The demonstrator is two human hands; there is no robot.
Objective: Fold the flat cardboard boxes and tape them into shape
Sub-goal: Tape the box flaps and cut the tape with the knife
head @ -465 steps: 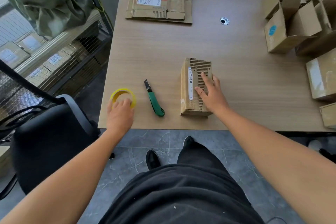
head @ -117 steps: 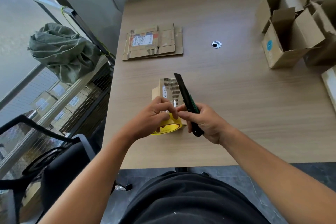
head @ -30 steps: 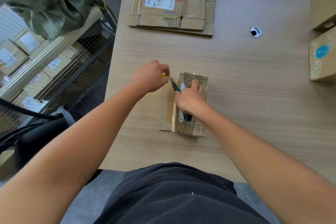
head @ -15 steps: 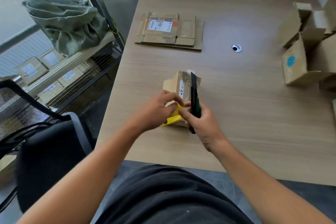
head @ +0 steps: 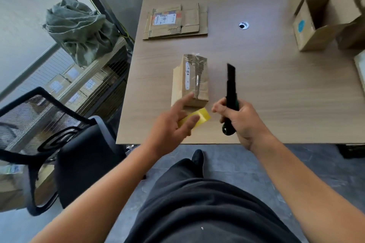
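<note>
A small folded cardboard box (head: 192,81) lies on the wooden table (head: 266,89) with clear tape shining along its top. My left hand (head: 173,126) holds a yellow tape roll (head: 199,117) just in front of the box, index finger stretched toward the box's near end. To the right of the box, my right hand (head: 240,119) grips a green and black utility knife (head: 230,92), its tip pointing away from me above the table. A stack of flat cardboard boxes (head: 175,20) lies at the far left of the table.
Several assembled open boxes (head: 324,16) stand at the table's far right. A cable hole (head: 244,25) sits mid-table. A black mesh chair (head: 59,144) stands to my left, beside a wire shelf with a green sack (head: 79,27) on it.
My hands have pulled apart and back from the box. The knife has swung to the right, the tape roll has moved down and left, and the box lies free on the table.
</note>
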